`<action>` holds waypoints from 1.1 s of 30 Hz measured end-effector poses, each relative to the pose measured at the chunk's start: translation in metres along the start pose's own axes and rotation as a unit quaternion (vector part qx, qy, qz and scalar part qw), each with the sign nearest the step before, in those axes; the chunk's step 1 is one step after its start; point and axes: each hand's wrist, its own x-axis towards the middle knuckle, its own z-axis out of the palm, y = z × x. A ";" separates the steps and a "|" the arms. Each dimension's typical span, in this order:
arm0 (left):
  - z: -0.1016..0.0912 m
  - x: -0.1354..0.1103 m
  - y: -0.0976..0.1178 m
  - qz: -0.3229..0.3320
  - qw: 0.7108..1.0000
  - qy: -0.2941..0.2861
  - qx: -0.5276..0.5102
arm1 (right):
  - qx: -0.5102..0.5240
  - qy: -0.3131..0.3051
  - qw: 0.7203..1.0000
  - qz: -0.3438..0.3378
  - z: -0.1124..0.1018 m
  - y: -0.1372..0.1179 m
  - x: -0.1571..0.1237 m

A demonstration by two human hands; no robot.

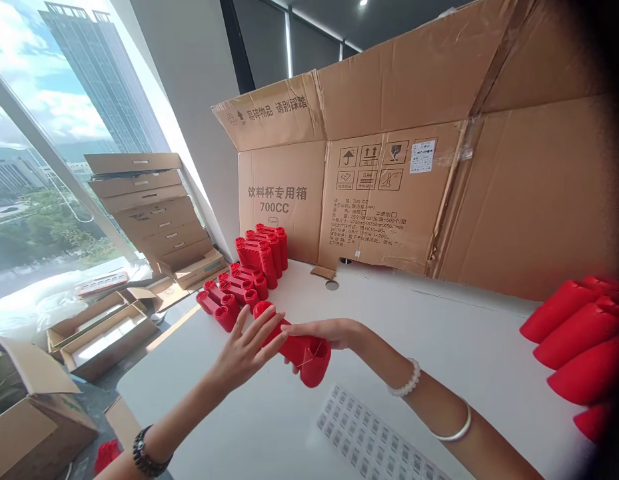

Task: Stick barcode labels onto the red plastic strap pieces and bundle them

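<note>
You have both hands on a red moulded plastic piece (302, 350), a hollow double-tube shape held just above the white surface (389, 313), left of its middle. Your left hand (246, 350) grips it with fingers spread across the near tube, while your right hand (322, 333) closes around the other end, fingers passing under it. A black watch (152, 452) sits on your left wrist, and a beaded bracelet (408, 378) and a bangle (454, 423) on your right arm. Towards the far left edge, rows of matching red pieces (244, 283) lie stacked before an opened cardboard carton (384, 173). A sheet of barcode labels (369, 433) lies beside your right forearm, and larger red tapered pieces (574, 333) rest at the right edge
</note>
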 end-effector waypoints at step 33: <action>0.149 -0.048 -0.243 -0.237 0.949 -0.205 0.022 | -0.476 0.338 0.811 0.029 0.002 0.121 0.089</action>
